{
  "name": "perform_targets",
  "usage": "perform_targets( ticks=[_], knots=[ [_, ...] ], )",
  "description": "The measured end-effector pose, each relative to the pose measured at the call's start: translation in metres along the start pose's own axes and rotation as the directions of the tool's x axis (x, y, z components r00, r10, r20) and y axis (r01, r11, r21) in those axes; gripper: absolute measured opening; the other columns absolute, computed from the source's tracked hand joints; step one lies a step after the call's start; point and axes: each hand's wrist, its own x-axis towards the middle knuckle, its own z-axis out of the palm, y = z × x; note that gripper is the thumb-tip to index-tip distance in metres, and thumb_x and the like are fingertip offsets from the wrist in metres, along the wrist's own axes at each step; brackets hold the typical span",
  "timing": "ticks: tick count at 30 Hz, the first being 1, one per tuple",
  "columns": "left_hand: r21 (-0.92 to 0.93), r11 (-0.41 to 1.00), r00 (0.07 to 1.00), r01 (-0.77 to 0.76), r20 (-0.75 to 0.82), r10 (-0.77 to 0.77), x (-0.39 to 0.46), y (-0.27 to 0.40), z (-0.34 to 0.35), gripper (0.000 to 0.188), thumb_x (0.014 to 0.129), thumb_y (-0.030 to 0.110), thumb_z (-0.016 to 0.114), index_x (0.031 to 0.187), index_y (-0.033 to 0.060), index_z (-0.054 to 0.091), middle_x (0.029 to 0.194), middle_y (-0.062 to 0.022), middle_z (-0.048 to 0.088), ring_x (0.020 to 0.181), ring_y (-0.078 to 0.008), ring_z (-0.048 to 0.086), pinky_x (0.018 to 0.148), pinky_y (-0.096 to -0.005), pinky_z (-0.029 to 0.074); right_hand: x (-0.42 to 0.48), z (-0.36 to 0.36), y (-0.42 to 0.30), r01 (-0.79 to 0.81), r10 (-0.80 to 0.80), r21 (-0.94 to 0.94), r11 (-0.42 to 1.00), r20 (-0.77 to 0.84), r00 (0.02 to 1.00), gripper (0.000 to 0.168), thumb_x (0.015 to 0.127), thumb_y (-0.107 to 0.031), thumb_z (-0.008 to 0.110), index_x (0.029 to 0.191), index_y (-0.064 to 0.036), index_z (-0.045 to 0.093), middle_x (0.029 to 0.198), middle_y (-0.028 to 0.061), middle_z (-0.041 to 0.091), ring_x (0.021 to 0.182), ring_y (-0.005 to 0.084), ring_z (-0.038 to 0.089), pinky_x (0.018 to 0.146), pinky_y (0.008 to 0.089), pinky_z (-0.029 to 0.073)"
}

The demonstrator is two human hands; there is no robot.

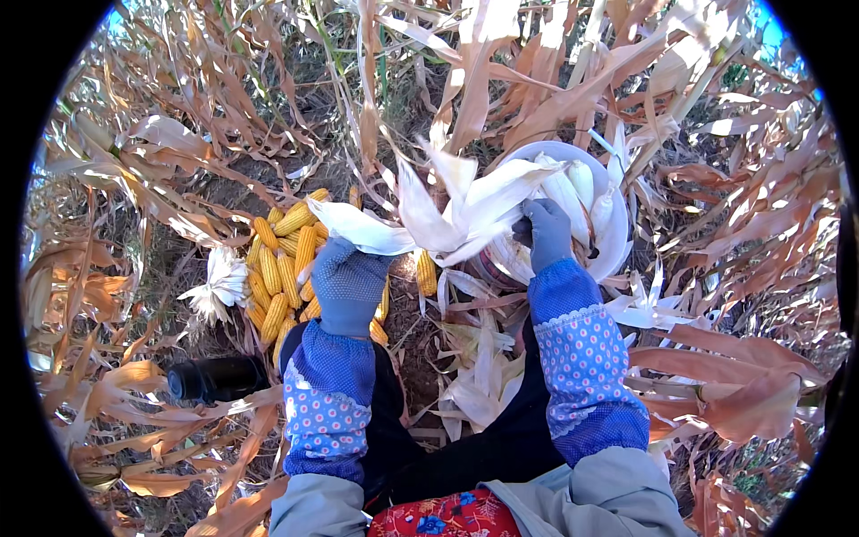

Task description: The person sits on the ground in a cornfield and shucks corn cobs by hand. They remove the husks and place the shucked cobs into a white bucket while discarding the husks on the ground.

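Observation:
My left hand point(349, 285), in a grey dotted work glove, pinches the left end of a spread of pale dry corn husks point(436, 228). On the other side, my right hand point(547, 235), gloved too, grips the husks' right edge; whether a cob is inside its fist is hidden. Just left of my left hand lies a heap of bare yellow corn ears point(272, 275). One more yellow ear point(425, 274) shows below the husks. Behind my right hand, a white bucket point(621, 231) holds several ears still in pale husk point(564, 188).
A bunch of white husks point(218, 285) lies left of the heap. Nearer me is a black cylindrical bottle point(218, 379) on its side. Discarded husks point(480, 389) cover soil between my legs. Dry corn stalks and leaves point(745, 382) surround me.

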Motion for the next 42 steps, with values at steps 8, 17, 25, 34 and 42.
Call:
perform_targets(
  ticks=[8,17,25,34,42],
  knots=[
    [0.636,0.733,0.971,0.240,-0.145,-0.192,0.006,-0.004,0.000,0.040,0.093,0.038,0.046,0.099,0.0001,0.059,0.070,-0.0084,0.058,0.051,-0.0153,0.053,0.048,-0.0249,0.043,0.002,0.006,0.013,0.179,-0.178,0.006,0.984,0.149,0.973,0.025,0.078,-0.007,0.060,0.100,0.004,0.058,0.078,0.0049,0.059,0.068,0.0105,0.056,0.058,0.0226,0.047],
    [0.953,0.013,0.952,-0.304,0.303,0.052,0.000,-0.047,0.001,0.073,0.070,0.024,0.077,0.130,0.0023,0.041,0.116,-0.0134,0.052,0.112,-0.0257,0.050,0.097,-0.0346,0.038,-0.023,0.025,0.014,0.181,-0.099,-0.184,0.966,0.385,0.918,0.023,0.079,-0.008,0.061,0.100,0.002,0.062,0.080,0.0026,0.061,0.068,0.0076,0.054,0.064,0.0218,0.045],
    [0.822,-0.220,0.778,-0.526,0.569,0.266,-0.004,-0.042,0.008,0.030,0.071,0.021,0.073,0.094,0.0055,0.062,0.086,-0.0122,0.060,0.074,-0.0255,0.061,0.062,-0.0331,0.049,-0.027,0.029,0.015,0.255,-0.124,-0.311,0.916,0.385,0.915,0.018,0.077,-0.014,0.068,0.087,0.000,0.063,0.075,0.0006,0.061,0.065,0.0055,0.052,0.057,0.0210,0.043],
    [0.965,0.217,0.978,-0.148,0.176,-0.116,0.002,-0.054,-0.009,0.038,0.077,0.031,0.071,0.093,-0.0024,0.066,0.079,-0.0103,0.065,0.067,-0.0141,0.061,0.064,-0.0285,0.049,-0.034,0.032,0.010,-0.170,0.216,-0.133,0.976,0.607,0.765,0.016,0.080,-0.014,0.067,0.088,-0.002,0.061,0.072,-0.0016,0.055,0.062,0.0055,0.049,0.056,0.0190,0.039],
    [0.810,0.573,0.982,0.124,-0.017,-0.189,-0.003,-0.050,-0.002,0.014,0.081,0.013,0.065,0.085,0.0003,0.063,0.071,-0.0022,0.059,0.061,-0.0072,0.054,0.056,-0.0205,0.044,-0.027,0.021,0.002,-0.064,0.076,-0.044,0.997,0.369,0.926,0.014,0.081,-0.014,0.065,0.088,-0.002,0.061,0.071,-0.0004,0.055,0.060,0.0061,0.049,0.055,0.0194,0.040]
  ],
)
